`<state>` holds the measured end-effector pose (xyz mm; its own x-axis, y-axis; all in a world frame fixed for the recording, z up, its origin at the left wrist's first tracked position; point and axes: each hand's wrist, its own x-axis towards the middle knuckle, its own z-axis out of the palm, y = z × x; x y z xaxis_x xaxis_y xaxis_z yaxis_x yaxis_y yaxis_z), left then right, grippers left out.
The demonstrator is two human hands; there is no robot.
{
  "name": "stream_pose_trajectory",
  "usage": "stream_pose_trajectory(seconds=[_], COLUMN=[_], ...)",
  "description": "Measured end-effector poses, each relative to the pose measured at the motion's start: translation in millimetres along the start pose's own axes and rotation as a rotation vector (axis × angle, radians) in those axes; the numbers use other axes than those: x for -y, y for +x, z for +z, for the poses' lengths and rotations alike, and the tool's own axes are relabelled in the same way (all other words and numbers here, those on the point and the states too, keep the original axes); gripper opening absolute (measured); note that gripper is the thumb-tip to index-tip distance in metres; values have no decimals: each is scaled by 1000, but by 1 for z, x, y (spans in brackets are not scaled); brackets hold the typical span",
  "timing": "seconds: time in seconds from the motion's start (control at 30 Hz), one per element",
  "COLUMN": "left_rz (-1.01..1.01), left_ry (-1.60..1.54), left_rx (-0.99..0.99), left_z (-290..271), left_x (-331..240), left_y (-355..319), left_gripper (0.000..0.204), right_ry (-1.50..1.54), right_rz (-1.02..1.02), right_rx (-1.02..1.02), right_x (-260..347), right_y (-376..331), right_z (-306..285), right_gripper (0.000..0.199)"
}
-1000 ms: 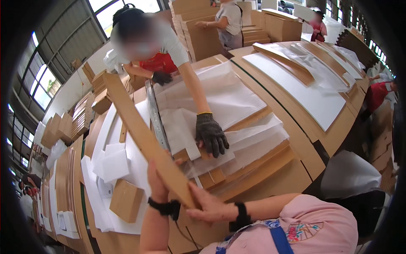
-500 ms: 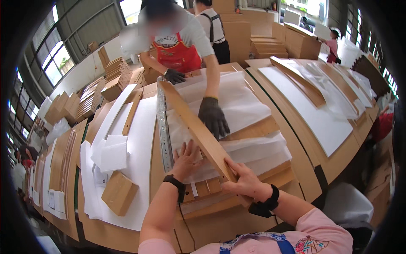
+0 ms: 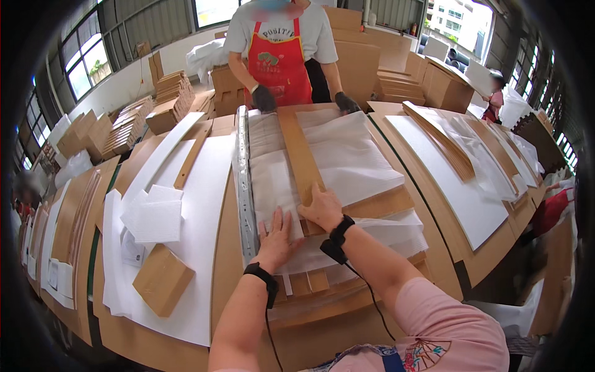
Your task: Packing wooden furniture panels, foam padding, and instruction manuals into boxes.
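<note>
Fingers spread, my left hand (image 3: 277, 248) lies on white wrap (image 3: 356, 162); my right hand's (image 3: 323, 208) touch one brown board (image 3: 297, 146) on that wrap, pinching or not I cannot tell. Leftward: one metal rail (image 3: 245, 186), one cardboard box (image 3: 163, 280), contents hidden.

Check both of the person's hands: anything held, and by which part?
Right hand: on the long brown board at its near end; gripped or just pressed, can't tell. Left hand: holds nothing, spread on the white wrapping.

Brown cardboard (image 3: 322, 335) under a large white panel (image 3: 195, 254), silver rail (image 3: 244, 186) and foam-covered stack of boards (image 3: 353, 161)
</note>
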<state>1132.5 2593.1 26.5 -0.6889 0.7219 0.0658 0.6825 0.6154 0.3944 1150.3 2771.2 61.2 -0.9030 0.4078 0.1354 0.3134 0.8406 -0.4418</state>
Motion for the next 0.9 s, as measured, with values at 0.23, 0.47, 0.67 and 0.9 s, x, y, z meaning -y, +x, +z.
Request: stream_pose_trajectory(seconds=[0.23, 0.47, 0.67, 0.9], left_rz=[-10, -27, -21, -709], left_ry=[-28, 37, -256, -423], left_rx=[50, -35, -58, -521], left_z=[1, 5, -25, -140], left_x=[5, 3, -9, 144], left_y=[1, 5, -77, -288], left_gripper=[81, 78, 71, 54], right_ry=[-142, -459, 16, 741], right_rz=[-112, -833, -776, -542], right_rx=[-128, -152, 123, 389], right_x=[-8, -37, -91, 44], right_y=[-13, -1, 25, -40], right_z=[19, 18, -10, -62], right_gripper=[66, 23, 25, 35])
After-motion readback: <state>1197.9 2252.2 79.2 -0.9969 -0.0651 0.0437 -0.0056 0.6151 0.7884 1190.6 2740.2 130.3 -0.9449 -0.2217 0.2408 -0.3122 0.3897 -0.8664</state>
